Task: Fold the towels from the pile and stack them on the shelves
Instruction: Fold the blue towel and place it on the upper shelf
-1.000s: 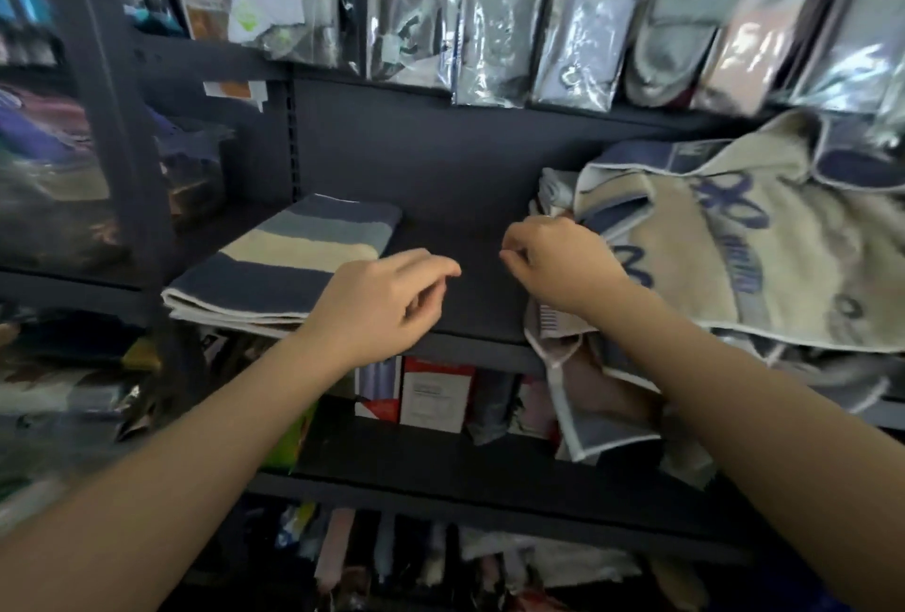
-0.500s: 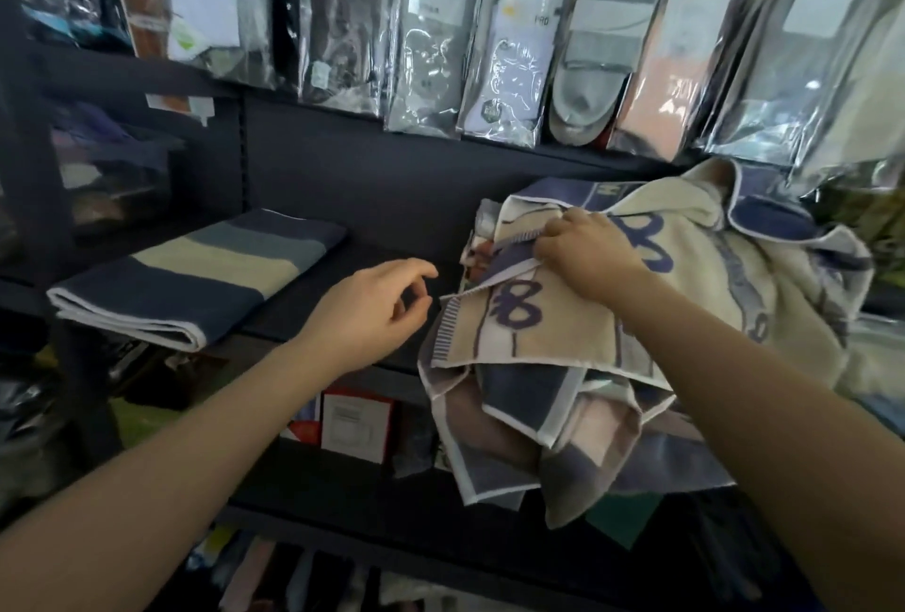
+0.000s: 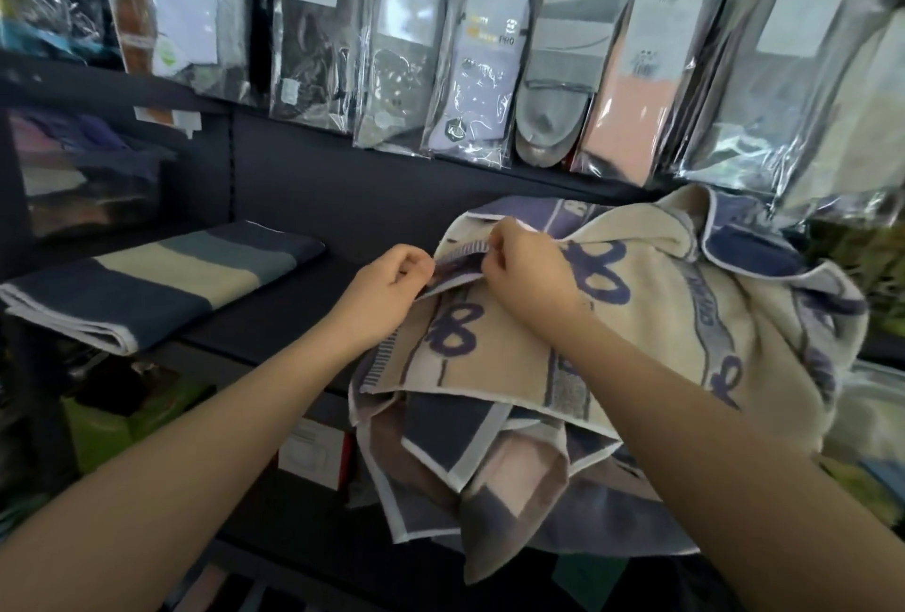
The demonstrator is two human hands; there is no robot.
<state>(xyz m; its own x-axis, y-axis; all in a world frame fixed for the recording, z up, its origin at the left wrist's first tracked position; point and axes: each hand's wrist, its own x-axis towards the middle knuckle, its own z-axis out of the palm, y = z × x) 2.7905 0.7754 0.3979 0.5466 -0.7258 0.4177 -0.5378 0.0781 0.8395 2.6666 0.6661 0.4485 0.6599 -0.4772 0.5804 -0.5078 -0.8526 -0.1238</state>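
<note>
The cream terry towel with purple flower shapes and a grey-blue ribbed hem (image 3: 494,357) lies on top of the rumpled pile of towels (image 3: 636,317) at the right end of the dark metal shelf (image 3: 274,317), its lower part hanging over the shelf's front edge. I pinch its ribbed top edge with both hands: my left hand (image 3: 387,288) has curled fingers and thumb nipping the hem at its left, and my right hand (image 3: 526,269) grips the same edge just beside it, knuckles up, so the two hands are close together. Beneath this towel, a navy, pink and brown blocked towel with white borders (image 3: 465,459) droops down from the pile. Well to the left on the same shelf sits a folded towel striped in navy, cream and grey-blue (image 3: 161,278), lying flat. Above, a row of socks in clear plastic packets (image 3: 489,63) hangs along the dark back panel.
</note>
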